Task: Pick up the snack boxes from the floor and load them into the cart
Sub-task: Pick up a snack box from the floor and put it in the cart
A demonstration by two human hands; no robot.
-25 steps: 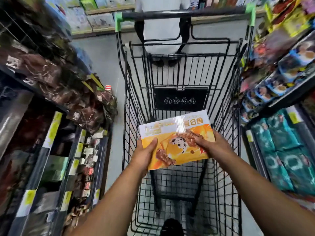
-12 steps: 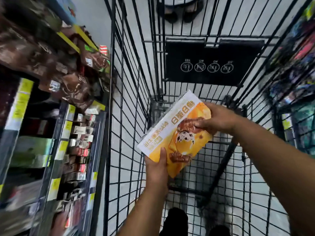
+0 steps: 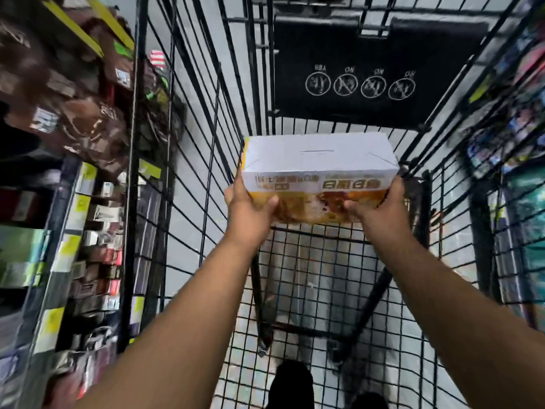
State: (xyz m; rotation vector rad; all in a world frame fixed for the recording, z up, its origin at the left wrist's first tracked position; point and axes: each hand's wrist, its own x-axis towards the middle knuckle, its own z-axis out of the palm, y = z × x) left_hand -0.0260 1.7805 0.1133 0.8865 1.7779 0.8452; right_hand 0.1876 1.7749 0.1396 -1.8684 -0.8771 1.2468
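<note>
1. Down the middle stands the cart (image 3: 188, 178), a black wire basket that fills most of the view, its grid floor bare at 6 o'clock and its tall barred sides rising at 9 and 3 o'clock.
2. At 9 o'clock, outside the cart's wire side, run the store shelves (image 3: 73, 231), crowded with brown bags above and small boxes below, with yellow price tags along the edges (much of it blurred).
3. At 12 o'clock a black panel (image 3: 380, 69) hangs on the far end of the cart, marked with four white circled symbols printed upside down from this side.
4. Just below that panel, near the centre, is the snack box (image 3: 318, 160), inside the cart's walls and held level above the grid floor; its plain white side faces up, and the orange printed face is turned toward the person.
5. The left hand (image 3: 250, 211) clasps the box's 9 o'clock end, thumb across the printed face, fingers wrapped out of sight behind it.
6. The right hand (image 3: 380, 208) clasps the 3 o'clock end in the same way, thumb pressed on the printed face.
7. At 6 o'clock two dark shoes (image 3: 292, 385) show through the wire floor.
</note>
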